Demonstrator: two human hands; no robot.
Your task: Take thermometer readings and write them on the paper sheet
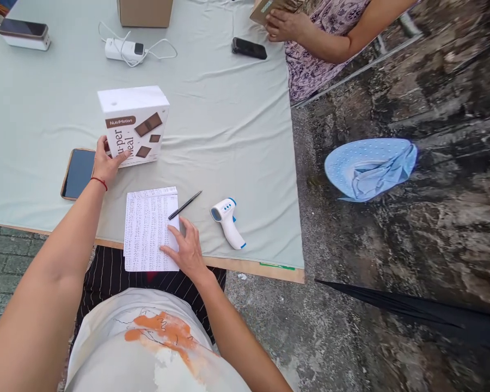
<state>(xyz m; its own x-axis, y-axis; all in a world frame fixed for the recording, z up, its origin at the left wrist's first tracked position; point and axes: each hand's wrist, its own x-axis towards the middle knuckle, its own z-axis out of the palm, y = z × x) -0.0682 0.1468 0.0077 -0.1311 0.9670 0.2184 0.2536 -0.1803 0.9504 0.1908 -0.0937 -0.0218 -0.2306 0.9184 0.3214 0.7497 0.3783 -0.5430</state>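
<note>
My left hand [108, 161] grips the lower left corner of a white snack box [142, 128] with brown chocolate pictures, its thumb across the printed front. The box stands upright on the cloth. My right hand [187, 246] rests at the right edge of sheets of paper [149, 231] covered in dense handwriting, fingers spread apart. A black pen [185, 205] lies slanted over the paper's upper right edge, just above those fingers. To the right of my right hand lies a white and blue infrared thermometer [229, 220]. Beside my left wrist is a phone [78, 174], partly behind the arm.
A pale cloth covers the table [228, 147]. Farther back are a white device with a cable [124, 50], a cardboard box [145, 12], a black phone-like device [249, 48] and another phone on a white block [24, 34]. Another person's hand [286, 25] holds a brown item. A blue hat [369, 169] lies right.
</note>
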